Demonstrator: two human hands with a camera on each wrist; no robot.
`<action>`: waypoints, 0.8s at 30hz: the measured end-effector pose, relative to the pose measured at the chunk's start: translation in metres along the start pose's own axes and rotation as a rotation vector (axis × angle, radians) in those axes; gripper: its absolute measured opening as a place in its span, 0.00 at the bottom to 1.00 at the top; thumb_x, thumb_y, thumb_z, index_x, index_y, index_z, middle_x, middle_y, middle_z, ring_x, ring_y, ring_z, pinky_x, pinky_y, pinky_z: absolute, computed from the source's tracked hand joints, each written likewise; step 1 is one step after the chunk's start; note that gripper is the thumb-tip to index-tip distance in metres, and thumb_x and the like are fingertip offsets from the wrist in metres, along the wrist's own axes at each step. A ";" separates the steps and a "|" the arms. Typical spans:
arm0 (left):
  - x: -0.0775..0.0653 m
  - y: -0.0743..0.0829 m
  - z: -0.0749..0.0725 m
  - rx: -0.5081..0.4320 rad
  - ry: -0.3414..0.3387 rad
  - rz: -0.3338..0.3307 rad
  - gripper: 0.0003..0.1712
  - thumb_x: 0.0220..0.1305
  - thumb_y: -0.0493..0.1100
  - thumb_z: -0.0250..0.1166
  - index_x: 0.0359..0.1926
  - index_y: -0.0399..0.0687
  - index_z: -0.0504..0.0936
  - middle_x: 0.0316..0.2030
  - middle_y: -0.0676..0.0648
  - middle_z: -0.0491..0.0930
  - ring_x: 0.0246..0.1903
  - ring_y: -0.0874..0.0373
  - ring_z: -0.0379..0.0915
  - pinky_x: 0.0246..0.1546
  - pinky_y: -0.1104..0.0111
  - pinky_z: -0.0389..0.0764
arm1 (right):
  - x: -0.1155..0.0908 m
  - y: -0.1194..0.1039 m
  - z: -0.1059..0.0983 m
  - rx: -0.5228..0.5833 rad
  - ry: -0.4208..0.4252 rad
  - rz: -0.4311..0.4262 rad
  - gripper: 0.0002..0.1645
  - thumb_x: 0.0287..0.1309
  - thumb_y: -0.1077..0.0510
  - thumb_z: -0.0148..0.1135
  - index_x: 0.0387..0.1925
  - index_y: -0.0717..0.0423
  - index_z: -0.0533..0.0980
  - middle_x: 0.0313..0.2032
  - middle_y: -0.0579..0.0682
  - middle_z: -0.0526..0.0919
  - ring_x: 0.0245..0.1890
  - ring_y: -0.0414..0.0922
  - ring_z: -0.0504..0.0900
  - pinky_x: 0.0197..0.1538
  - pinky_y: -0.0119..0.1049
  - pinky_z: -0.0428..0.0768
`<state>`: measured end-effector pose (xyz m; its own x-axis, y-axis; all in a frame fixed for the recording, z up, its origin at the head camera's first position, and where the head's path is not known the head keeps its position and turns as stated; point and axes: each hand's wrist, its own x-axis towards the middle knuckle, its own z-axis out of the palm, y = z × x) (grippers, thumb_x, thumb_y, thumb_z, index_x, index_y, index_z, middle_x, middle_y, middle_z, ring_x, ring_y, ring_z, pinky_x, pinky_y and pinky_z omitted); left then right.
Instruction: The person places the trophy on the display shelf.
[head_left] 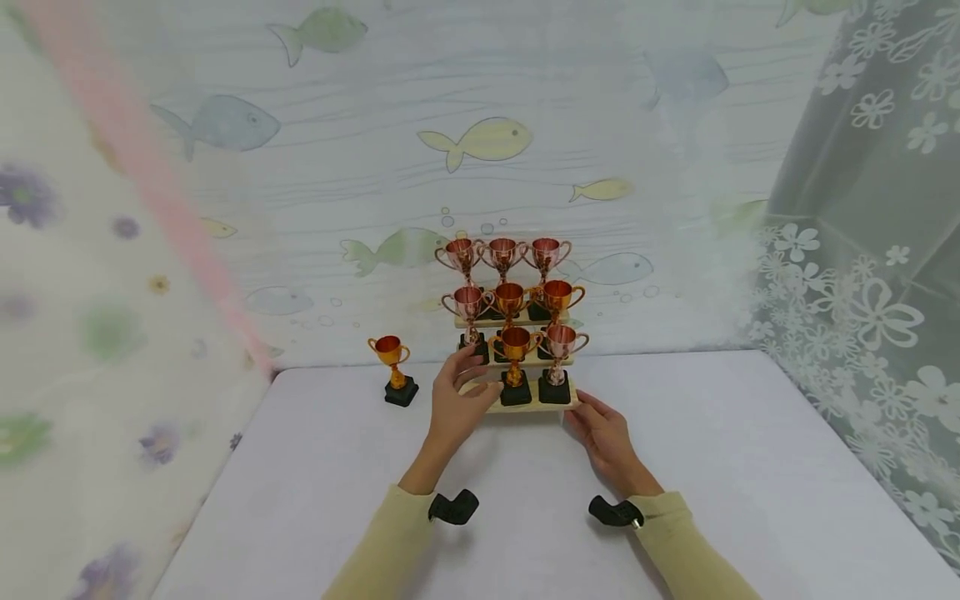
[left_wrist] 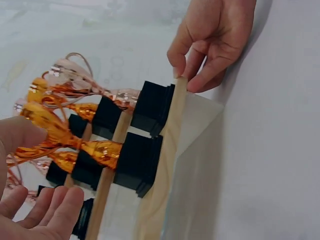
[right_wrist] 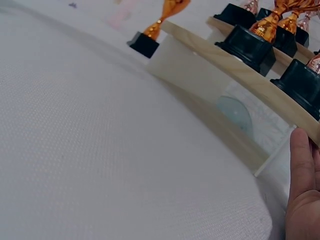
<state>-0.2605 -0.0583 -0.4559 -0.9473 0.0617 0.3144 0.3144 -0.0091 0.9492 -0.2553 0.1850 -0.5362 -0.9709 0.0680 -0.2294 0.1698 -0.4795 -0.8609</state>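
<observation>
A three-tier wooden display stand [head_left: 480, 409] carries several small trophy cups with black bases. On its bottom board are a gold trophy [head_left: 516, 357] and a pink trophy [head_left: 557, 358], with bare board at the left end. My left hand [head_left: 459, 400] is at that end, its fingers spread around nothing; in the left wrist view its thumb [left_wrist: 25, 134] is close to the gold trophy's cup. At the opposite end, my right hand [head_left: 606, 437] holds the bottom board's corner between thumb and fingers, also seen in the left wrist view. Its fingers partly hide that corner.
Another gold trophy [head_left: 390, 354] stands alone on the white table [head_left: 525, 517], left of the stand. A fish-print curtain [head_left: 315, 167] hangs behind. Flowered fabric [head_left: 90, 350] borders the left, and a lace-like flowered curtain [head_left: 885, 317] the right.
</observation>
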 end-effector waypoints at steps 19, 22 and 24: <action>-0.043 0.009 -0.113 0.191 0.273 -0.012 0.27 0.62 0.27 0.67 0.62 0.36 0.74 0.53 0.39 0.76 0.47 0.58 0.81 0.44 0.79 0.84 | -0.001 -0.001 -0.002 0.041 0.006 0.012 0.32 0.74 0.66 0.49 0.75 0.68 0.57 0.65 0.58 0.70 0.46 0.33 0.84 0.59 0.26 0.80; -0.031 0.002 -0.128 0.250 0.334 -0.001 0.27 0.63 0.30 0.68 0.63 0.35 0.72 0.53 0.39 0.75 0.50 0.51 0.78 0.46 0.81 0.82 | -0.001 -0.001 -0.002 0.037 -0.005 0.012 0.32 0.74 0.66 0.49 0.75 0.68 0.56 0.69 0.61 0.65 0.47 0.33 0.83 0.59 0.26 0.80; -0.021 -0.003 -0.137 0.266 0.356 -0.025 0.30 0.65 0.33 0.68 0.66 0.35 0.69 0.57 0.38 0.73 0.55 0.48 0.75 0.50 0.81 0.80 | -0.001 -0.001 -0.002 0.034 -0.006 0.012 0.32 0.74 0.65 0.49 0.75 0.68 0.56 0.71 0.62 0.64 0.47 0.33 0.83 0.59 0.26 0.80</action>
<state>-0.2498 -0.1959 -0.4635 -0.9022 -0.2895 0.3197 0.2518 0.2484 0.9354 -0.2540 0.1869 -0.5363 -0.9700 0.0566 -0.2364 0.1756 -0.5093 -0.8425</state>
